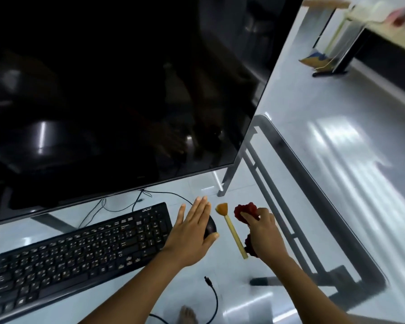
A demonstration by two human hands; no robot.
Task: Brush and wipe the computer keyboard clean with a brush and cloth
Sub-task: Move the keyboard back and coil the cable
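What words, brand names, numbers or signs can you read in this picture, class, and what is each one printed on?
"acer": in pale letters on the top edge of the black keyboard, towards its right end.
Key legends on the keyboard: white marks, too small and blurred to read.
Monitor: dark screen, no readable text.
Brush, red cloth, mouse: no text visible.

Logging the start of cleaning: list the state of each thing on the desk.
left grip: open, fingers straight.
right grip: closed round the cloth.
cloth: bunched, held.
mouse: under the left grip.
brush: lying on the desk, unheld.
keyboard: flat, untouched.
monitor: screen dark.
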